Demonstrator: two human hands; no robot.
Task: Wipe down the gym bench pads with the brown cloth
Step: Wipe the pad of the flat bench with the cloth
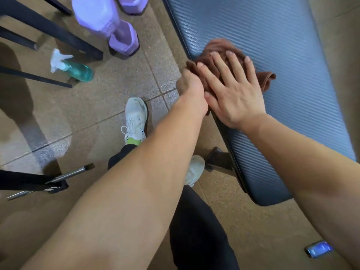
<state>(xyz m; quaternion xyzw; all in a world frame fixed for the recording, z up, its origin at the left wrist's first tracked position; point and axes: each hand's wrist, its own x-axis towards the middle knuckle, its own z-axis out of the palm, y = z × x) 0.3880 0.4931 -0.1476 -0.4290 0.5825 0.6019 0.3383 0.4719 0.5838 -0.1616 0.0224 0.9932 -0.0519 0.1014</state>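
A long grey-blue ribbed bench pad point(282, 55) runs from the top centre down to the lower right. The brown cloth point(267, 79) lies bunched on its left half, near the pad's edge. My right hand point(233, 88) presses flat on top of the cloth with fingers spread. My left hand point(190, 84) is closed around the cloth's left corner at the pad's edge. Most of the cloth is hidden under both hands.
A teal spray bottle point(76, 69) lies on the tiled floor at the left. Purple dumbbells point(120, 36) stand at the top. Black frame legs point(48, 28) and a metal bar point(58, 178) cross the left side. My white shoes point(136, 117) stand beside the bench; a phone point(319, 249) lies lower right.
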